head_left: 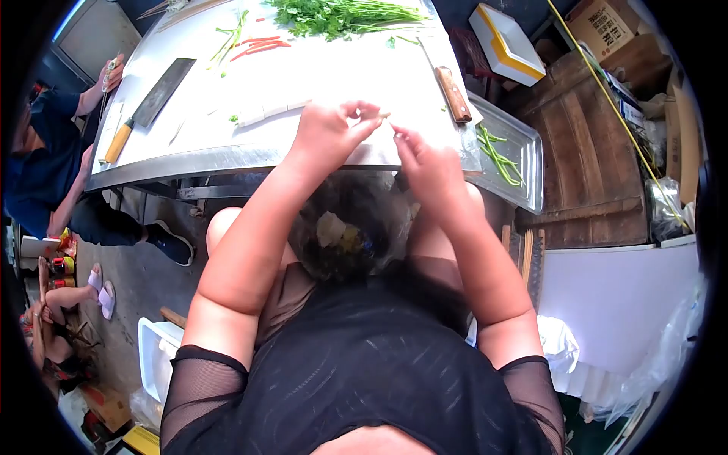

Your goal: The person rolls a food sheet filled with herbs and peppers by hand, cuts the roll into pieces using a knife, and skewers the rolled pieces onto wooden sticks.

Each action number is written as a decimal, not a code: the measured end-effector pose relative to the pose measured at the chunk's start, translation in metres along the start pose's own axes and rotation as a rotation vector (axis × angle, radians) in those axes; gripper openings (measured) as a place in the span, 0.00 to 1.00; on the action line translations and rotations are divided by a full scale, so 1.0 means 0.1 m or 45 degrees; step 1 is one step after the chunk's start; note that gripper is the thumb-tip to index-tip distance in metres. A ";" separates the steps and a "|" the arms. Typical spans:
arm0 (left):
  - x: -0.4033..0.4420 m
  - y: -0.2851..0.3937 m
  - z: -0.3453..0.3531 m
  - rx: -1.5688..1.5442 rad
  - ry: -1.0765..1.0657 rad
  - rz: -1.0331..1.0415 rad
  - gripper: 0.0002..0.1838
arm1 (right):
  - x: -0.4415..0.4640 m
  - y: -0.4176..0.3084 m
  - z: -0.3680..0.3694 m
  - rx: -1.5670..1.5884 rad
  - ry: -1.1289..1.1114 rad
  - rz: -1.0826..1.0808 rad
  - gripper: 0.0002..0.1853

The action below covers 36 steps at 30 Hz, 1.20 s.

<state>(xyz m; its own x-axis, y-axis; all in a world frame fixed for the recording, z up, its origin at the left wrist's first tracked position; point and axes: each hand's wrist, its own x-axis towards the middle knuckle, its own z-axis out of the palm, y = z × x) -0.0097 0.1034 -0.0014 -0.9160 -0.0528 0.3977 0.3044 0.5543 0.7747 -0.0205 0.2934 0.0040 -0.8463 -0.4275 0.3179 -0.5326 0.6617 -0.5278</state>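
My left hand (327, 136) is over the near edge of the white table, thumb and fingers pinched together. Close on its right, my right hand (432, 161) also has its fingertips pinched. A tiny pale piece shows between the fingertips, too small and washed out by glare to name. Beside my left hand lies a row of white rolls (274, 111), with a bit of green at its left end. Farther back are a heap of leafy green herbs (334, 17) and thin red pepper strips (262, 47). Below my hands sits a bag-lined bin (345, 227) with scraps.
A cleaver (161, 92) lies at the table's left; a wooden-handled knife (453, 95) lies at its right edge. A metal tray (531, 163) holds green stalks (497, 155). Another person's hand (112, 73) holds thin sticks at the left. A foam box (506, 45) stands behind right.
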 end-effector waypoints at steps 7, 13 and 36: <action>0.41 -0.24 -0.10 -0.139 0.322 0.090 0.25 | 0.75 0.68 0.05 -0.375 0.220 -0.275 0.08; 0.19 -0.48 -0.75 -0.479 0.799 0.023 0.18 | 0.78 0.30 0.04 -0.619 0.304 -0.367 0.06; -0.04 -0.36 -0.66 -0.283 0.397 -0.052 0.12 | 1.35 -0.07 0.45 -0.319 0.017 -0.787 0.11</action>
<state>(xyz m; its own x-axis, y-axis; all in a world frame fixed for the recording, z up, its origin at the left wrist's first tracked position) 0.0002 0.0289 0.0013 -0.8153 -0.3401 0.4685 0.3501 0.3549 0.8669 -0.1306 0.2034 0.0145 -0.3834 -0.7673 0.5140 -0.9057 0.4212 -0.0468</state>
